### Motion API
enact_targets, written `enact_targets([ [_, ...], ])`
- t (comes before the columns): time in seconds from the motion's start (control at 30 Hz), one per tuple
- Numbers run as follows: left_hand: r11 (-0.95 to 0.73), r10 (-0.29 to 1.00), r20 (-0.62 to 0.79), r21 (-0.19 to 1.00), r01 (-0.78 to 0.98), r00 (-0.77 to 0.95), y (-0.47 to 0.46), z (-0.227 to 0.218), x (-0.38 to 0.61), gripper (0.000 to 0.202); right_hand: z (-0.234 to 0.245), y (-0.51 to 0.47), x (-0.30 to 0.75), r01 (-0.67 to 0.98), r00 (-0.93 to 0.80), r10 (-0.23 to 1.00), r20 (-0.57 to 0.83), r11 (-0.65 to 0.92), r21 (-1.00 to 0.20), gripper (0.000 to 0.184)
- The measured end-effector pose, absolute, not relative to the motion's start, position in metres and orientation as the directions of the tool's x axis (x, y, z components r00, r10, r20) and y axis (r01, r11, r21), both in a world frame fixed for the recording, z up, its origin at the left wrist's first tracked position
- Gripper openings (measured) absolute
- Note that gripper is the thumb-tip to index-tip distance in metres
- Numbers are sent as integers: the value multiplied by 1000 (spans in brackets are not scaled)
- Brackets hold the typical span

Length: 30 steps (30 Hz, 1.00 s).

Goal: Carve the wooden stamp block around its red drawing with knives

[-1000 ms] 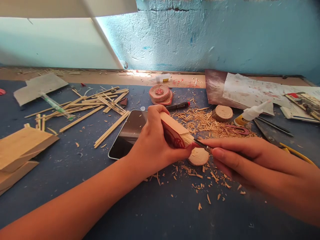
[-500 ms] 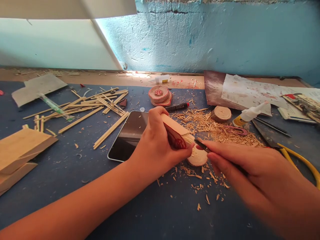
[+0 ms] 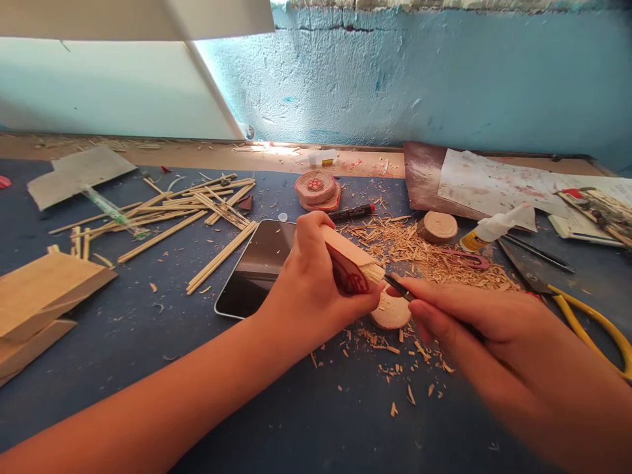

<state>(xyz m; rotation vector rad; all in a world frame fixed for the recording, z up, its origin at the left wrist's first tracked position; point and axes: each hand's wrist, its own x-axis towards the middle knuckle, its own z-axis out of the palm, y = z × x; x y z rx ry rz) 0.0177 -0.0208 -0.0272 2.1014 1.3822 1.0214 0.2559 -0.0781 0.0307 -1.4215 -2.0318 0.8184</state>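
Note:
My left hand [image 3: 316,276] is closed around a pale wooden block [image 3: 348,250] whose near side is dark red with a carved or drawn pattern. The block is tilted, and its right end looks rough and cut. In my right hand [image 3: 474,336] is a thin dark carving knife [image 3: 399,288], its tip at that rough end; most of the handle is hidden by my fingers. Just below the block lies a round wood slice [image 3: 392,311]. Wood shavings [image 3: 395,247] are spread behind and around my hands. A phone [image 3: 257,270] lies partly under my left hand.
Thin sticks [image 3: 162,214] and larger wood blocks [image 3: 44,296] lie to the left. Behind my hands are red-edged wood discs [image 3: 316,187] and a marker [image 3: 351,211]. To the right are a wood slice [image 3: 437,226], a glue bottle [image 3: 494,227], yellow-handled scissors [image 3: 587,322] and stained paper [image 3: 488,181].
The view has shifted very slightly, so the things on the table appear a little further right. Both hands keep nearly the same pose, with the knife tip still at the block's end.

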Motion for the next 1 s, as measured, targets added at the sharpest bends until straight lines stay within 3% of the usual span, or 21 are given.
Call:
enact_targets([
  [0.07,-411,911,336,691,594,239,-21,-27,17,86,32,-77,255,641,-307,944,125,302,-706,33],
  [0.1,-410,911,335,690,596,239,-21,-26,17,87,32,-76,255,628,-301,950,78,259,-734,32],
  [0.2,-407,912,336,682,608,234,-21,-26,17,89,30,-74,256,466,-273,922,-276,-124,-876,56],
  [0.27,-403,914,332,681,611,232,-21,-26,18,90,28,-74,257,325,-288,829,-480,-387,-863,74],
  [0.3,-402,915,331,683,610,233,-21,-26,18,90,27,-74,257,293,-295,804,-517,-439,-850,77],
  [0.37,-405,914,331,685,606,237,-21,-25,18,89,27,-75,258,354,-284,843,-456,-350,-867,72],
  [0.47,-418,908,341,684,597,245,-22,-25,18,86,30,-78,261,550,-293,937,-190,3,-835,55],
  [0.53,-420,907,342,685,596,245,-22,-25,18,84,30,-79,262,596,-318,944,-88,127,-793,47],
  [0.6,-417,908,340,682,601,244,-23,-25,18,85,29,-77,263,557,-316,937,-146,58,-829,50],
  [0.73,-414,908,346,666,620,235,-23,-26,18,91,28,-73,262,367,-325,831,-452,-329,-870,77],
  [0.77,-414,908,346,664,623,235,-23,-26,18,91,29,-72,261,373,-324,837,-442,-317,-872,76],
  [0.9,-426,903,351,662,616,247,-23,-26,19,90,35,-73,261,555,-318,932,-177,32,-831,57],
  [0.93,-431,901,356,660,615,249,-23,-26,19,90,35,-73,262,559,-318,927,-197,16,-829,57],
  [1.0,-430,901,354,661,615,249,-23,-25,19,93,35,-73,263,485,-317,867,-385,-201,-851,65],
])
